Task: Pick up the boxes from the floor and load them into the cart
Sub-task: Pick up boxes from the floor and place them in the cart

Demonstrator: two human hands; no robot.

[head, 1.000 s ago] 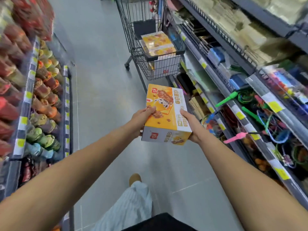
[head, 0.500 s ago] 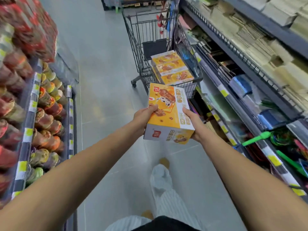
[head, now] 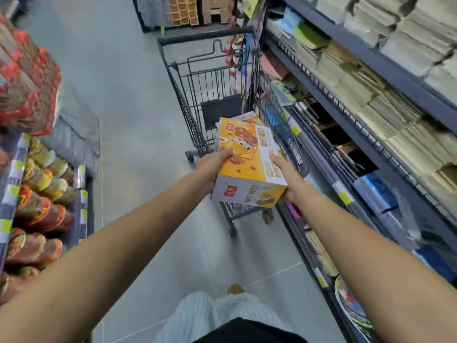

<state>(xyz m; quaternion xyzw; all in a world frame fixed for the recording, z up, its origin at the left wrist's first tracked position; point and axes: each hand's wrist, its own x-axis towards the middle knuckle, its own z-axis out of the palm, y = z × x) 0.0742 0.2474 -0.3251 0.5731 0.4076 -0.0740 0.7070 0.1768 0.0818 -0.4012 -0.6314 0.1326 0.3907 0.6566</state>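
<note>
Box (head: 247,169) in grip of left hand (head: 210,167) and right hand (head: 288,180), one per side, over cart (head: 205,36)

Both arms stretch forward, left hand (head: 212,165) and right hand (head: 288,180) gripping the box (head: 247,167)

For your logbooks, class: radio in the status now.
Gripping yellow box: left hand, right hand. Box held at cart. Inside, another box. No obstruction seen.

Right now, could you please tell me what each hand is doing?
Left hand: holds the orange box, left side.
Right hand: holds the same box, right side.
</note>
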